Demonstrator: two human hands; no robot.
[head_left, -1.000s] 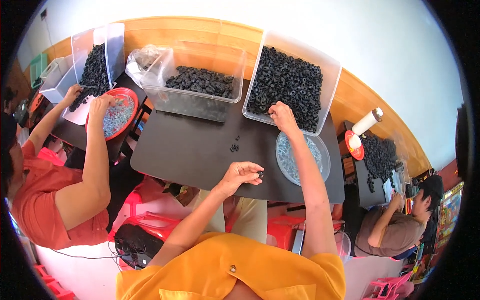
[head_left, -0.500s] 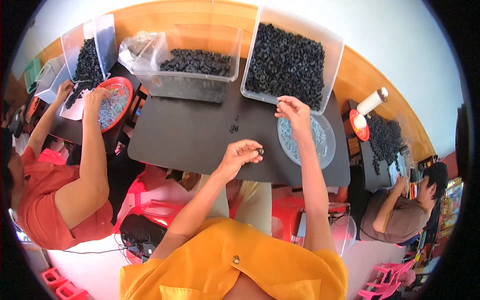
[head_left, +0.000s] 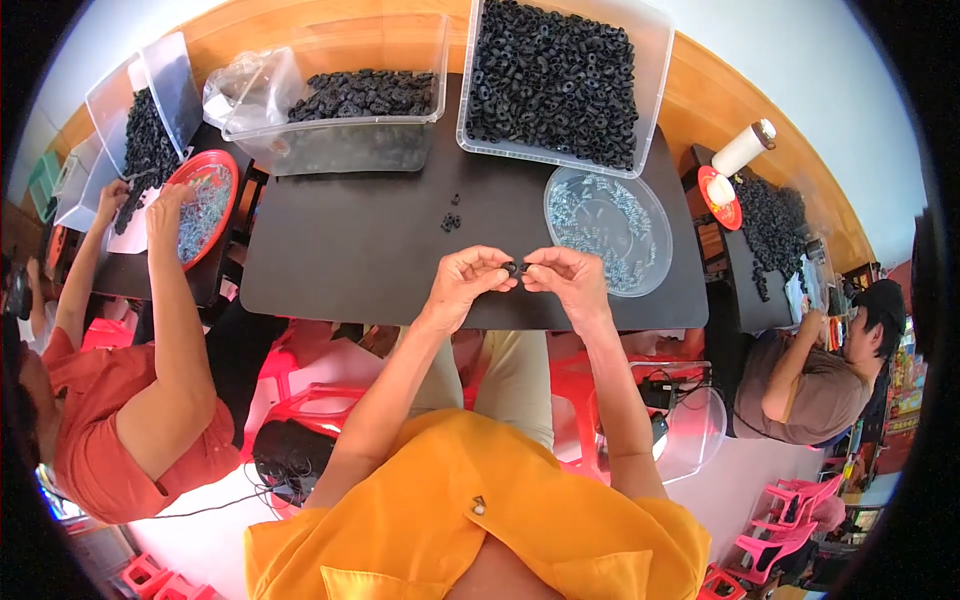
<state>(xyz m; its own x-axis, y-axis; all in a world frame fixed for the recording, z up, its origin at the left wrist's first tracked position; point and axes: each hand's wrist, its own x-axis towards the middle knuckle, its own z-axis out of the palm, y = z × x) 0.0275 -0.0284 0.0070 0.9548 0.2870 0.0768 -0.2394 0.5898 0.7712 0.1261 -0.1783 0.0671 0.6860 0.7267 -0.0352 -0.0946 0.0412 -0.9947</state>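
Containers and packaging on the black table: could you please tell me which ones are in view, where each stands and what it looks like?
Clear plastic bin: table's far right, rectangular, heaped with black rings.
Second clear bin: far left, rectangular, partly filled with black rings.
Crumpled clear plastic bag: at that bin's left end.
Round clear dish: right of the hands, holding small pale parts.
No labels, signs or screens can be made out.

A bright orange-yellow top (head_left: 470, 510) with short sleeves is worn, its cloth smooth and plain. A small metal button or stud (head_left: 479, 505) is seen near the middle of the chest. Light beige trousers (head_left: 515, 380) are worn below it. Both forearms are left bare, and no rings, watch or gloves can be made out on the hands.
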